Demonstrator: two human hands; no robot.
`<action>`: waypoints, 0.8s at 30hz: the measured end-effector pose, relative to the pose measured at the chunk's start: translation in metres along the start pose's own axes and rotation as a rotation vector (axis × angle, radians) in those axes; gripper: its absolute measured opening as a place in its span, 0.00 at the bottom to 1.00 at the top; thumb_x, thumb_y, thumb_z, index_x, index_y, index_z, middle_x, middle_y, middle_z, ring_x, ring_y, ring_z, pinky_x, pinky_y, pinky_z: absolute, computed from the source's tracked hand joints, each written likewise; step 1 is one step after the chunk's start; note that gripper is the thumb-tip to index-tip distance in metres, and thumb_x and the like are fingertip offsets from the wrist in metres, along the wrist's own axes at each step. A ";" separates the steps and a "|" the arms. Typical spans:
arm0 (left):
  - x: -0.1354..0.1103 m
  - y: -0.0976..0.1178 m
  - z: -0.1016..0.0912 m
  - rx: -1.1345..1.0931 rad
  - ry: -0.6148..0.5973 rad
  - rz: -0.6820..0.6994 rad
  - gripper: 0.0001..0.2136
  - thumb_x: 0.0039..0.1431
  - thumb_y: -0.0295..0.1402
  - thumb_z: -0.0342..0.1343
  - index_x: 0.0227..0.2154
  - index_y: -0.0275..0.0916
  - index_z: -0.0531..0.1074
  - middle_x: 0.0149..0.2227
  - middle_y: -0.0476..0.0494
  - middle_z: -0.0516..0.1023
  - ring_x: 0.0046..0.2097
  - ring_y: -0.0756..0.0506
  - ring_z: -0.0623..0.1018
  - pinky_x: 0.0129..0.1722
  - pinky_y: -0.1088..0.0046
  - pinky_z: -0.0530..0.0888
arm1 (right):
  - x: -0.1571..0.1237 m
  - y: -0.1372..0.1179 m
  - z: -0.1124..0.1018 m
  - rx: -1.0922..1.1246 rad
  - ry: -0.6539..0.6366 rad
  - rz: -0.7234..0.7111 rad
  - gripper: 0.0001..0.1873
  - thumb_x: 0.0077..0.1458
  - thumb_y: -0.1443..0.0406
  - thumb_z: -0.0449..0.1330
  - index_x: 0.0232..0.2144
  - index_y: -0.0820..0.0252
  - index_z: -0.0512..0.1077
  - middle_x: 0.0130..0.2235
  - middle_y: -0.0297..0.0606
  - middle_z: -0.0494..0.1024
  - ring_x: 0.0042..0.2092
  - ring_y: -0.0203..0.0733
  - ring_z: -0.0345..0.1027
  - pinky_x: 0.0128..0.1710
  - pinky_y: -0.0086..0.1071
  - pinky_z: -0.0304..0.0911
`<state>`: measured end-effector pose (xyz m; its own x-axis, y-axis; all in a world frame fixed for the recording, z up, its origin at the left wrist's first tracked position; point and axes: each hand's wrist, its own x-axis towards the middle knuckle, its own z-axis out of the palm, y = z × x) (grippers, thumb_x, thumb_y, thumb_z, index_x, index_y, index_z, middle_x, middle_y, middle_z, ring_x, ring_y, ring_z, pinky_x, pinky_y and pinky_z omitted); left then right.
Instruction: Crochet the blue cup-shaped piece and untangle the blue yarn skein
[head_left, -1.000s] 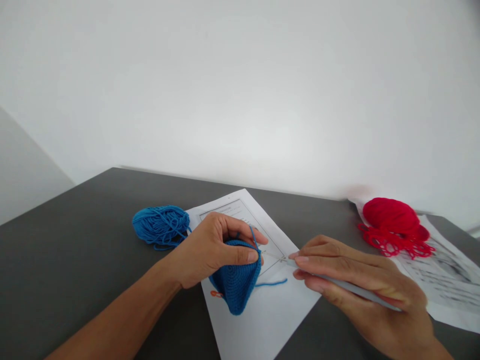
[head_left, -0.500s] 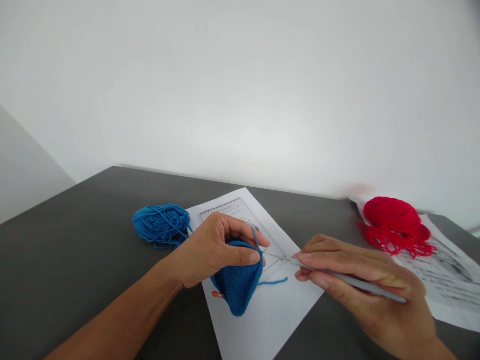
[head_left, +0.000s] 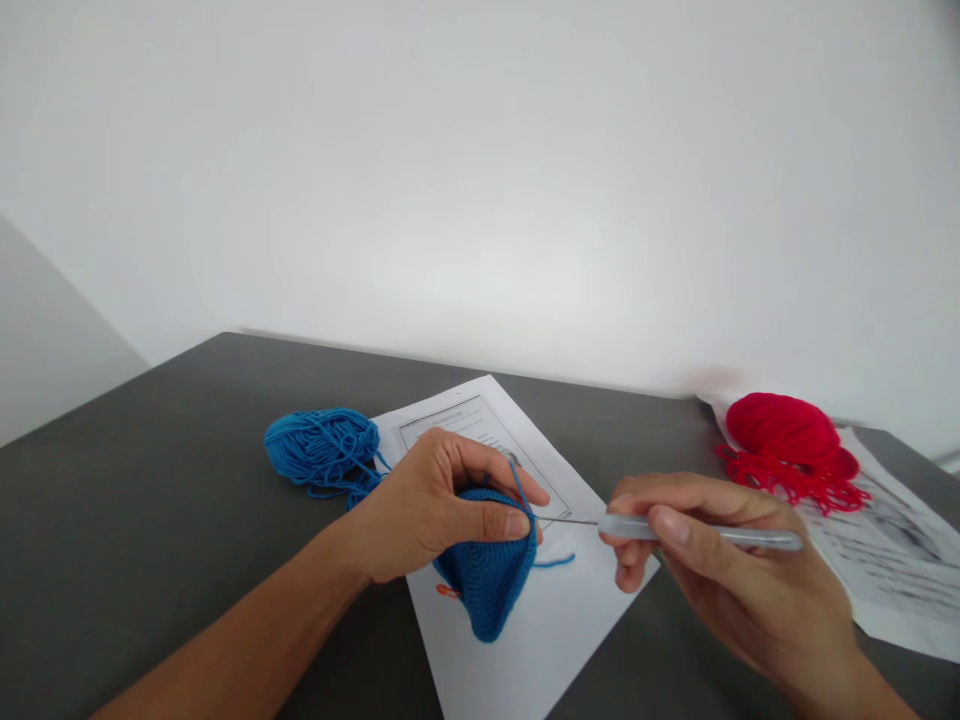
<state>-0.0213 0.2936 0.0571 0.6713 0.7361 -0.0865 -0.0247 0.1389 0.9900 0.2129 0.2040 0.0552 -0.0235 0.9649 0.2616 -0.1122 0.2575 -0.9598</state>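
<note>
Pinched between the thumb and fingers of my left hand (head_left: pixel 442 505) is a blue crochet piece (head_left: pixel 489 590), cupped in shape and pointing down. An orange stitch marker (head_left: pixel 448 591) hangs at its left side. My right hand (head_left: pixel 720 560) grips a crochet hook (head_left: pixel 697 530) by its grey handle, held nearly level. The hook's thin metal shaft reaches the upper right edge of the piece, where its tip is hidden in the stitches. Blue working yarn (head_left: pixel 519 482) runs from that edge up to my left index finger. A loose blue yarn tail (head_left: pixel 555 562) sticks out to the right.
A blue yarn skein (head_left: pixel 322 447) lies left on the dark table (head_left: pixel 187 480). Beneath my hands is a printed sheet (head_left: pixel 495 680). At right, a red yarn ball (head_left: pixel 784 430) with loose strands rests on more printed paper (head_left: pixel 900 570). A white wall stands behind.
My right hand has rolled, bringing the hook's handle closer to level with the thumb on its near side. My left hand and the crochet piece have shifted slightly right and down.
</note>
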 end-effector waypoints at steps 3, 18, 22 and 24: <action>0.001 -0.003 0.004 -0.069 0.036 0.030 0.10 0.47 0.32 0.76 0.33 0.37 0.87 0.31 0.41 0.86 0.31 0.46 0.81 0.30 0.75 0.75 | 0.002 0.004 0.007 0.234 0.053 0.165 0.10 0.58 0.59 0.70 0.33 0.61 0.85 0.27 0.44 0.84 0.24 0.40 0.78 0.23 0.27 0.77; 0.004 -0.025 0.033 -0.266 0.244 0.079 0.08 0.48 0.34 0.76 0.29 0.39 0.84 0.33 0.45 0.86 0.34 0.47 0.80 0.37 0.74 0.76 | 0.001 0.032 0.042 0.441 0.220 0.153 0.07 0.56 0.63 0.72 0.37 0.60 0.85 0.31 0.42 0.86 0.27 0.35 0.79 0.31 0.22 0.77; 0.004 -0.027 0.033 -0.336 0.184 0.056 0.07 0.49 0.33 0.76 0.29 0.39 0.84 0.34 0.45 0.87 0.36 0.47 0.81 0.41 0.72 0.77 | 0.000 0.033 0.041 0.425 0.242 0.113 0.07 0.56 0.64 0.72 0.37 0.59 0.85 0.30 0.41 0.86 0.27 0.34 0.79 0.31 0.20 0.77; 0.004 -0.027 0.034 -0.370 0.169 0.045 0.08 0.49 0.34 0.76 0.29 0.39 0.84 0.33 0.44 0.87 0.36 0.46 0.81 0.41 0.71 0.77 | 0.000 0.033 0.041 0.429 0.244 0.112 0.07 0.56 0.64 0.72 0.38 0.59 0.85 0.30 0.41 0.86 0.28 0.34 0.79 0.32 0.20 0.77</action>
<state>0.0065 0.2703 0.0340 0.5335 0.8409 -0.0914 -0.3371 0.3105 0.8888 0.1684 0.2109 0.0275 0.1686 0.9825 0.0786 -0.5214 0.1565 -0.8389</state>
